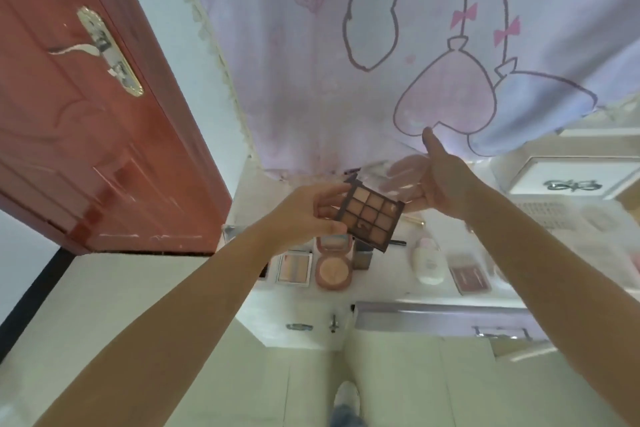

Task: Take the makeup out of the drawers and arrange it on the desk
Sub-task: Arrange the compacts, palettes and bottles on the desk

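Eyeshadow palette held over a desk already filling with makeup.

You face the white desk (381, 291), its drawer (433, 317) pulled open below the front edge, with a white bottle (427, 262), a round powder compact (334, 269), a striped palette (293, 267) and a pink palette (470, 276) laid in a row. Your left hand (308, 215) pinches the open eyeshadow palette (370, 215) by its left edge, above the row. Your right hand (436, 180) is spread wide, thumb up, touching the palette's right corner. Held only at one edge and tilted, the palette could slip and drop onto the compact below, cracking powder.
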Motion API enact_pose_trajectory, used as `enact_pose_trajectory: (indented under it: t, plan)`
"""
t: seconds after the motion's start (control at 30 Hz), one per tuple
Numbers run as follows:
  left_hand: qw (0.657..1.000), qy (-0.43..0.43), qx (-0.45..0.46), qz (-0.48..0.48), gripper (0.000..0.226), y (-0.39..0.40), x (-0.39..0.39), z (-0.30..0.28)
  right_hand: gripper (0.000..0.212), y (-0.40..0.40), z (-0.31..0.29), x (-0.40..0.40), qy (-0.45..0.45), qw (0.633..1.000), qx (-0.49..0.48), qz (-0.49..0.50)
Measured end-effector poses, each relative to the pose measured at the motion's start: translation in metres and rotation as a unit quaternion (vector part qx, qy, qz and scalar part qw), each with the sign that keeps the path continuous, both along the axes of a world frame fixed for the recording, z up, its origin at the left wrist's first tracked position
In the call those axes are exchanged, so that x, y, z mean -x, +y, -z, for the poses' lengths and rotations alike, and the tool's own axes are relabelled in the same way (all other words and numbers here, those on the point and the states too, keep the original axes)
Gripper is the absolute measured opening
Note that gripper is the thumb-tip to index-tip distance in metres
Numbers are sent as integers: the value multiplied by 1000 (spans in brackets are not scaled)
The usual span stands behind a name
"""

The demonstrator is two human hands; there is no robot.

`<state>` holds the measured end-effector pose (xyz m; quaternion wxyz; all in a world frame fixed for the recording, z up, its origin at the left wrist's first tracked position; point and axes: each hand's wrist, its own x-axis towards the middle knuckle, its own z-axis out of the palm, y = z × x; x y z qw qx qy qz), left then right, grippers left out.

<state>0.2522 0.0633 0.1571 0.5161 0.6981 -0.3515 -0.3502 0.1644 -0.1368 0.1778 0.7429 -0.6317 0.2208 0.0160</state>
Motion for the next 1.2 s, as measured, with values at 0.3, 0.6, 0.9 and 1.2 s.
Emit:
enact_pose_trajectory:
  t: [0.3, 0.6, 0.9, 1.2]
  plan:
    - [986, 149, -47, -51, 52, 9, 84, 83, 37, 5, 80, 75, 114, 993, 13, 26]
    - [959, 154, -151, -185, 41, -25, 119, 150, 12, -12, 150, 62, 175, 971, 161, -3]
    - [926, 11, -300, -228, 37, -82, 101, 183, 26, -61, 188, 8, 132, 909, 363, -155]
    - [864, -104, -395, -294, 37, -107, 113, 200, 27, -90, 202, -10, 33, 892, 372, -254]
